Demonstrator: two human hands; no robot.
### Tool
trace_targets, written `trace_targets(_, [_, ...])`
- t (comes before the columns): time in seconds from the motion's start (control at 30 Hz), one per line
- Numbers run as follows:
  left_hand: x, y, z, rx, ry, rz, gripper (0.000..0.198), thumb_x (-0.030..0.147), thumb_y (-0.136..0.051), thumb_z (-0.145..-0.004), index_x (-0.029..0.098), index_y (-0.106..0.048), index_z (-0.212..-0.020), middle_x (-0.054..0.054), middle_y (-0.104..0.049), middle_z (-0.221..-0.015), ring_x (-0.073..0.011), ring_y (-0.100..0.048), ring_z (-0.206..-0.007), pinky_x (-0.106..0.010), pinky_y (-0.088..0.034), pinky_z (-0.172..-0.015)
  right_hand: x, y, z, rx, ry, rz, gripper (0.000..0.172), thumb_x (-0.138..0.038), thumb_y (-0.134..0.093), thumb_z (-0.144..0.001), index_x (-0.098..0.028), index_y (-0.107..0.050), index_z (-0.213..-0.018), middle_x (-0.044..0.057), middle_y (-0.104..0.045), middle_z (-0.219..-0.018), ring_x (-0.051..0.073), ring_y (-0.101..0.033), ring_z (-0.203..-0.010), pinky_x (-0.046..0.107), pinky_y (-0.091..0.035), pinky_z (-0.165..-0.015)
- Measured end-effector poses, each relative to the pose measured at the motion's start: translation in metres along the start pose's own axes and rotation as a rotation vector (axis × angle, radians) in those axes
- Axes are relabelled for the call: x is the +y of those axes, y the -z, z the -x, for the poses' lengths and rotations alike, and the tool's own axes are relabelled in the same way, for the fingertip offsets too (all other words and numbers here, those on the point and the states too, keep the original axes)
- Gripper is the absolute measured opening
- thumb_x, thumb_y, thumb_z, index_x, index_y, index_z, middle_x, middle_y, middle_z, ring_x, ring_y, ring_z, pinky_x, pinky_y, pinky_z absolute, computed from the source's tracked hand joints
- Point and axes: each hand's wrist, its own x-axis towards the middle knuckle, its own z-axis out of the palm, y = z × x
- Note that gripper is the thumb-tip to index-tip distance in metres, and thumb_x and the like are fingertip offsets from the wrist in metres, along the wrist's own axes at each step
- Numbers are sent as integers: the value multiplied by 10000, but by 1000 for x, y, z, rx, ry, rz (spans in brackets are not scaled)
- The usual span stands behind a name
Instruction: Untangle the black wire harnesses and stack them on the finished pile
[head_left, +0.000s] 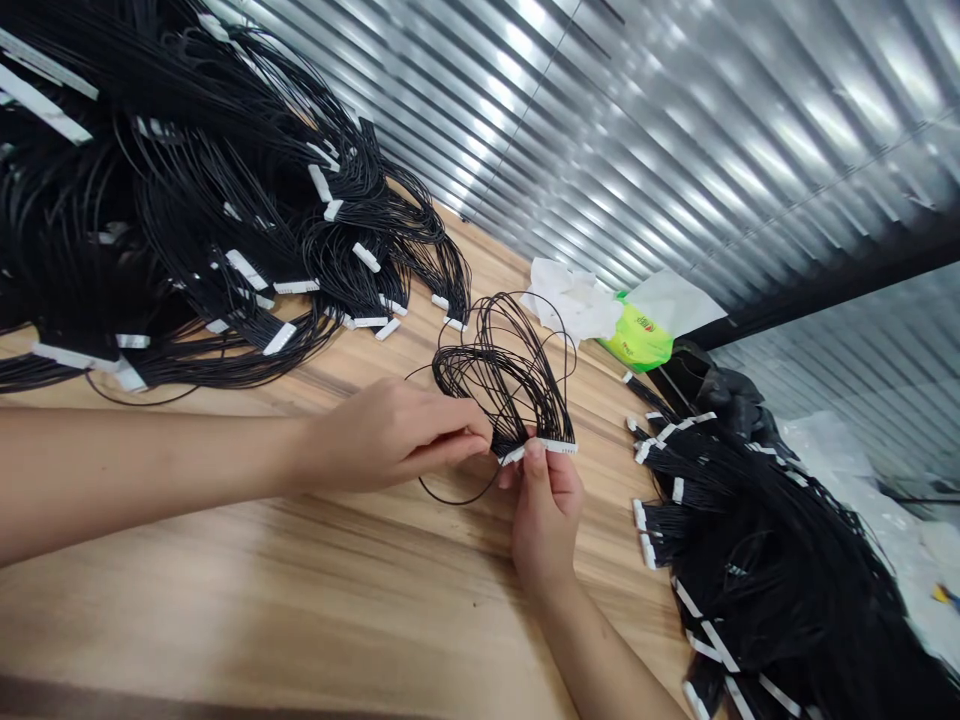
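Note:
Two white connectors [558,446] sit at the ends of a looped bundle of thin black wires [487,375], above the wooden table. My right hand [546,500] is closed on the connectors, its thumb pressed over them from the front. From the left, my left hand [420,435] reaches in with its fingers curled and thumb and forefinger pinched at a black wire beside the connectors. The very tips of those fingers are partly hidden. One loose wire [456,502] curves below my left hand.
A large heap of black wire harnesses [225,200] with white connectors covers the table's left back. Another harness pile [780,560] lies at the right. A green tissue pack [637,335] and white paper [574,300] lie near the corrugated metal wall [600,130].

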Motion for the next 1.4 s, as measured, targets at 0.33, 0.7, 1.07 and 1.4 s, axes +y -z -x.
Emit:
trace_targets(0.33, [-8,-2,3,57,-217,-212,204,239,-447,-958,217,-646,-998,22,-719,-779,-86,-652,-675,-194,-471,-643,0,0,6,-3,117,41,256,-443,-603,-833,-190,-642,-852,-23,-584,-617,96,-484,-498,240,-424,-491])
trace_targets(0.7, [-13,-3,4,81,-226,-284,211,290,-482,-941,303,-659,-1055,22,-739,-840,-91,-685,-717,-193,-528,-705,1,1,6,-47,92,7,247,-439,-588,-844,-199,-641,-861,-6,-604,-687,99,-495,-518,240,-422,-475])
trace_targets(1.07, [-18,-2,3,137,-302,-410,245,224,-495,-932,251,-608,-1147,24,-741,-864,-74,-663,-649,-193,-512,-685,1,1,0,-89,12,-113,234,-455,-550,-862,-231,-597,-908,-23,-570,-661,113,-474,-529,244,-377,-482])
trace_targets(1.4, [-12,0,1,61,-239,-427,347,183,-476,-926,348,-585,-1211,41,-731,-829,-76,-676,-739,-182,-518,-758,3,1,0,-60,20,-53,268,-473,-551,-854,-218,-626,-891,2,-598,-714,122,-487,-574,241,-378,-486])
